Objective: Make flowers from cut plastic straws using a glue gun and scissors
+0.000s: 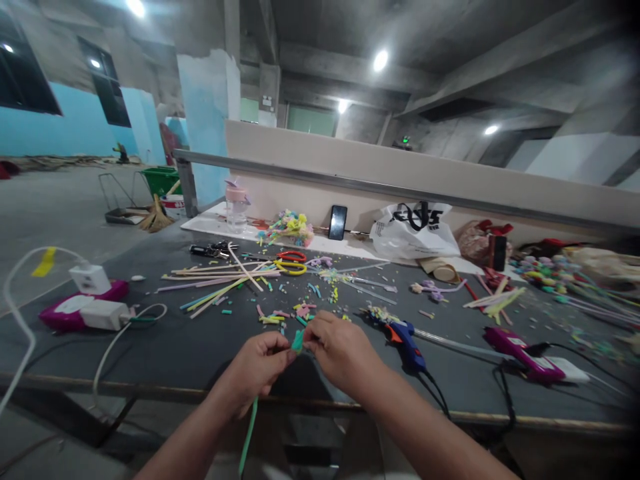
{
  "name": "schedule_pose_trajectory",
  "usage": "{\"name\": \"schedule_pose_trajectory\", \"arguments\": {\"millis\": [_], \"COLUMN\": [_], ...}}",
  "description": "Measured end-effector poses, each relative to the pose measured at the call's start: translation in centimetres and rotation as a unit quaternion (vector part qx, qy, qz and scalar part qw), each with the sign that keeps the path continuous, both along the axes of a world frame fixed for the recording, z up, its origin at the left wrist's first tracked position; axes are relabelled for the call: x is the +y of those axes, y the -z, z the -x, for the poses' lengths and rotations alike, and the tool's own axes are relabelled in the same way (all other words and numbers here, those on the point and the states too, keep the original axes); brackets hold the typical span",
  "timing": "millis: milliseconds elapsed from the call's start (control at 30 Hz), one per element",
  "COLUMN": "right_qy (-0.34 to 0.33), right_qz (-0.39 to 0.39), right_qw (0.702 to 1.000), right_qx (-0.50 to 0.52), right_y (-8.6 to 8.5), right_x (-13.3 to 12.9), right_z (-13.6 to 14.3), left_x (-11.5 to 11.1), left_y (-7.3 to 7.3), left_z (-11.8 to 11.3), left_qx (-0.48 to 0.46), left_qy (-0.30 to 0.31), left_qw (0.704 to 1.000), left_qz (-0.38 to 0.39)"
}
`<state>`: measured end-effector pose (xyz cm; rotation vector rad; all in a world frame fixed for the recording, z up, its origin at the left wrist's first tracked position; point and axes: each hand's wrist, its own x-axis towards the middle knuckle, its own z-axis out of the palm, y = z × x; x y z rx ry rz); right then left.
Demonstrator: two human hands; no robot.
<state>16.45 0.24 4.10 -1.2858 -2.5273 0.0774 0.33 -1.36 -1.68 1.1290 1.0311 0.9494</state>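
Observation:
My left hand (pixel 260 370) and my right hand (pixel 337 353) meet at the near edge of a dark grey worktable (pixel 165 347). Both pinch a thin green strip (pixel 298 341) between the fingertips. Its long tail hangs down past my left wrist, below the table edge. Small cut bits of coloured strip (pixel 280 317) lie just beyond my fingers. A blue glue gun (pixel 406 339) rests right of my right hand, its cord running off the edge.
Long pastel strips (pixel 220 277) and yellow and red scissors (pixel 290 262) lie mid-table. A pink power strip with white plugs (pixel 83 307) sits left; a purple glue gun (pixel 515 350) right. A bottle (pixel 237 207), phone (pixel 338 222) and white bag (pixel 415 230) stand at the back.

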Motion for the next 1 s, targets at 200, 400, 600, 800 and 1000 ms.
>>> {"name": "schedule_pose_trajectory", "arguments": {"millis": [200,400,600,800,1000], "right_qy": [0.007,0.023,0.037,0.009,0.027], "right_qz": [0.013,0.023,0.029,0.080,0.196], "right_qw": [0.999,0.996,0.993,0.976,0.939], "right_qx": [0.038,0.078,0.107,0.203,0.280], "right_y": [0.1,0.5,1.0,1.0,1.5], "right_x": [0.0,0.1,0.4,0.9,1.1], "right_z": [-0.1,-0.4,-0.2,-0.8,-0.8], "left_x": [-0.2,-0.1,-0.2,-0.3,-0.4], "left_y": [-0.1,-0.1,0.2,-0.3,-0.4], "left_z": [-0.1,0.1,0.1,0.1,0.1], "left_qx": [0.000,-0.019,-0.020,-0.025,-0.027], "left_qy": [-0.011,0.002,-0.002,-0.007,-0.001], "left_qw": [1.000,0.999,0.999,0.999,0.999], "left_qz": [0.021,0.036,0.032,0.039,0.038]}}
